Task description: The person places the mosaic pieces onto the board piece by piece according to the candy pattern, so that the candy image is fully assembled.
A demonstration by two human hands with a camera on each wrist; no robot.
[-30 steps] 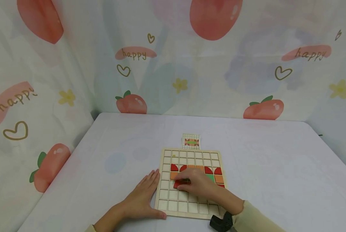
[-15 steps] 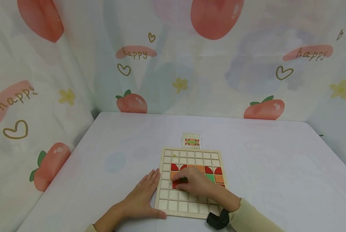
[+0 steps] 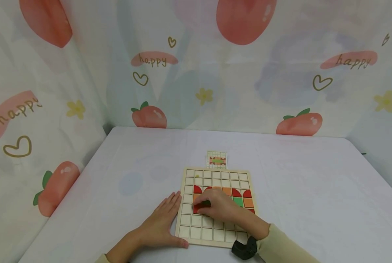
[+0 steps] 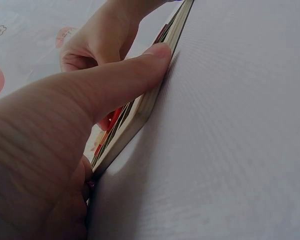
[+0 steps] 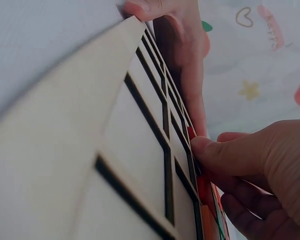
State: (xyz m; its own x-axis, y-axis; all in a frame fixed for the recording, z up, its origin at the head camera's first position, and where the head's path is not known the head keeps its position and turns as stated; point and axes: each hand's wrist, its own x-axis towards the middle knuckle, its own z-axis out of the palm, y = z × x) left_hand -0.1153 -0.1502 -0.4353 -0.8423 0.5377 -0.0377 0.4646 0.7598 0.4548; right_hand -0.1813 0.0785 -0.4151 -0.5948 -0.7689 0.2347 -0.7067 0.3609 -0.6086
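A wooden grid board (image 3: 212, 243) lies on the table, its middle rows partly filled with colored tiles. My right hand (image 3: 219, 207) reaches over it and pinches a red tile (image 3: 195, 210) between thumb and fingers, low in a left-side cell. In the right wrist view that red tile (image 5: 191, 132) shows at the thumb tip. My left hand (image 3: 160, 226) lies at the board's lower left corner, straight fingers along the left edge and thumb on the near edge. Orange tiles (image 3: 248, 202), a green tile (image 3: 237, 202) and red quarter-round tiles (image 3: 246, 193) sit in cells; my right hand hides others.
A small pattern card (image 3: 216, 160) lies just beyond the board's far edge. A black device (image 3: 244, 248) is on my right wrist, over the board's near right corner. White cloth covers the table (image 3: 307, 197); printed curtains (image 3: 242, 80) hang behind and at the sides.
My right hand has shifted slightly left with the red tile, which now lies squarer in line with the cell. The left hand and board stay put.
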